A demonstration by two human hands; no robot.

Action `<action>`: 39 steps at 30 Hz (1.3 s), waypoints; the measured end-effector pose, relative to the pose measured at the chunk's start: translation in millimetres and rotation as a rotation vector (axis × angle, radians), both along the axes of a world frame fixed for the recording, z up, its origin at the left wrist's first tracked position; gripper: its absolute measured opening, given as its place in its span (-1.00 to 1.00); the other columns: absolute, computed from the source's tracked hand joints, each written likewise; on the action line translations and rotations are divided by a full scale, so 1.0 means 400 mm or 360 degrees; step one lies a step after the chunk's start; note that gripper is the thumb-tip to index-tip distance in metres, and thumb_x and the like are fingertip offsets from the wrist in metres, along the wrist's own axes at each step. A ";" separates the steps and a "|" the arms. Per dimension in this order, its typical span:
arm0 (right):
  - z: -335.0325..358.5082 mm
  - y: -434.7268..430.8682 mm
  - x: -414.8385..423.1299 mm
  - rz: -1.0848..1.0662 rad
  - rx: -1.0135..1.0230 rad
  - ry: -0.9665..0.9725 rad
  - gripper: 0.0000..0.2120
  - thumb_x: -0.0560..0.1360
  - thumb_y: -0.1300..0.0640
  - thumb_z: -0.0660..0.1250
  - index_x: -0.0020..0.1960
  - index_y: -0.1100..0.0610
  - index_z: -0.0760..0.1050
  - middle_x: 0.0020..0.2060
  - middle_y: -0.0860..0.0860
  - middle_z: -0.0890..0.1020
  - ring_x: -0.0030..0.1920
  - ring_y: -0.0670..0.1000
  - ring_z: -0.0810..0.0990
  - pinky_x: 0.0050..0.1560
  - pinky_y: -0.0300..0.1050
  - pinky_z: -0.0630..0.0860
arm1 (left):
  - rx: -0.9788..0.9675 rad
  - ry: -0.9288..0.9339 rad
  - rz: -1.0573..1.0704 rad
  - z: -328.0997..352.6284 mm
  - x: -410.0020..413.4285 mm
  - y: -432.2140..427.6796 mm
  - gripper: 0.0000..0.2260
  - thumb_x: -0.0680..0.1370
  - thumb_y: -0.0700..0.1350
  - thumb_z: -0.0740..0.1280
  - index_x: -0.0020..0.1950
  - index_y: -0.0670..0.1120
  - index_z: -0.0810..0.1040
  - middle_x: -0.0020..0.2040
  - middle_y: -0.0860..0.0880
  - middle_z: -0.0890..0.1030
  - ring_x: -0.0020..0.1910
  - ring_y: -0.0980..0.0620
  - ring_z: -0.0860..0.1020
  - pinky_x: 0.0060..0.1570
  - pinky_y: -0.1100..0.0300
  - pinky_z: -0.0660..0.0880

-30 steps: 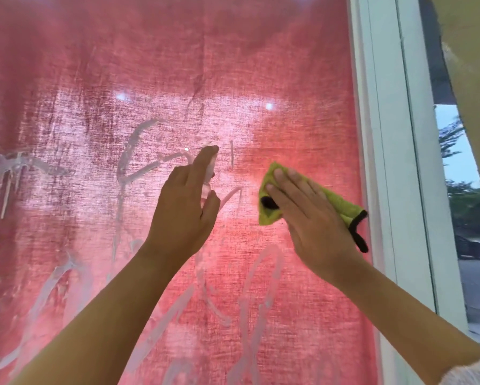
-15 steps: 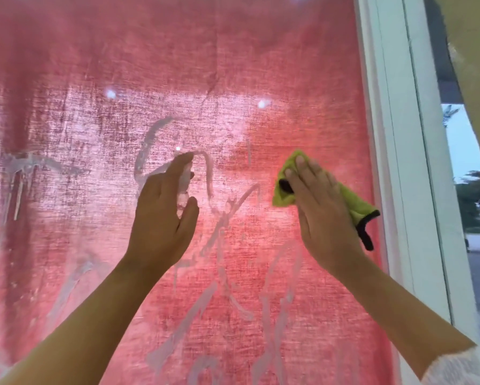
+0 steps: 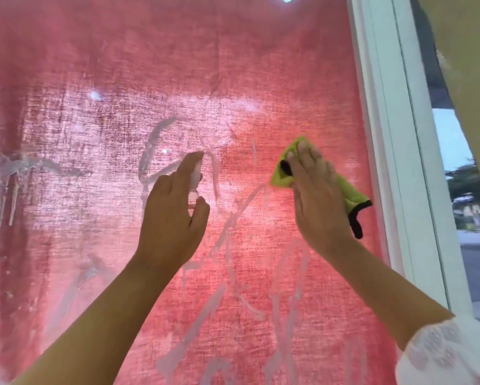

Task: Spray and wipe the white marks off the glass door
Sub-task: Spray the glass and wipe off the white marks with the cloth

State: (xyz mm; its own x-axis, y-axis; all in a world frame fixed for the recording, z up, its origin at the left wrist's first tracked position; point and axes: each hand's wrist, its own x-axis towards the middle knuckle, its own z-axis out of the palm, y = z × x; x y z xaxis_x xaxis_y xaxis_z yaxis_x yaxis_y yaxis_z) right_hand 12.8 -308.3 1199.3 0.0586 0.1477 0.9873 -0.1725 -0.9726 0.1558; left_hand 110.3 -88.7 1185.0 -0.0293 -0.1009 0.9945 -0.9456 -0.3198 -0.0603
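The glass door (image 3: 66, 65) fills the view, with a red cloth lit from behind it. White marks (image 3: 155, 145) loop and streak across the middle, left and lower glass. My left hand (image 3: 172, 218) is closed around a small clear spray bottle (image 3: 195, 176), index finger on its top, held close to the glass. My right hand (image 3: 319, 195) presses a yellow-green cloth (image 3: 286, 168) with a black edge flat against the glass, right of the bottle. Most of the bottle is hidden by my fingers.
The white door frame (image 3: 394, 134) runs down the right side. Beyond it a clear pane shows a street and trees (image 3: 469, 190). A tan curtain (image 3: 469, 51) hangs at the upper right.
The right hand and cloth have slid up and to the right across the glass. The left hand with the bottle moved left, then rose slightly. The view shifted a little.
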 end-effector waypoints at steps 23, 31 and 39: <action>-0.033 -0.021 -0.026 -0.0003 -0.0342 0.0196 -0.58 0.64 0.16 0.03 0.49 0.14 0.23 0.51 0.07 0.20 0.53 0.06 0.08 0.51 0.13 0.06 | 0.0084 -0.0025 -0.0020 -0.007 0.002 0.019 -0.45 0.52 -0.18 0.20 0.51 -0.01 0.21 0.19 -0.05 0.51 0.06 0.10 0.36 -0.05 0.34 0.23; 0.140 0.071 0.026 -0.0027 0.0220 -0.0087 -0.56 0.65 0.21 0.05 0.52 0.14 0.14 0.53 0.11 0.08 0.54 0.14 -0.01 0.52 0.09 -0.08 | -0.0058 0.0042 -0.0024 -0.011 0.033 0.056 -0.47 0.52 -0.13 0.19 0.49 0.03 0.20 0.17 -0.04 0.55 0.03 0.15 0.38 -0.06 0.56 0.26; 0.020 0.079 0.034 0.0004 -0.0472 0.0285 -0.58 0.64 0.19 0.05 0.49 0.13 0.23 0.52 0.06 0.15 0.54 0.05 0.03 0.52 0.07 -0.01 | -0.0063 0.0025 -0.0033 -0.008 0.036 0.053 -0.48 0.52 -0.12 0.17 0.49 0.05 0.20 0.16 -0.03 0.55 0.01 0.14 0.38 -0.09 0.48 0.23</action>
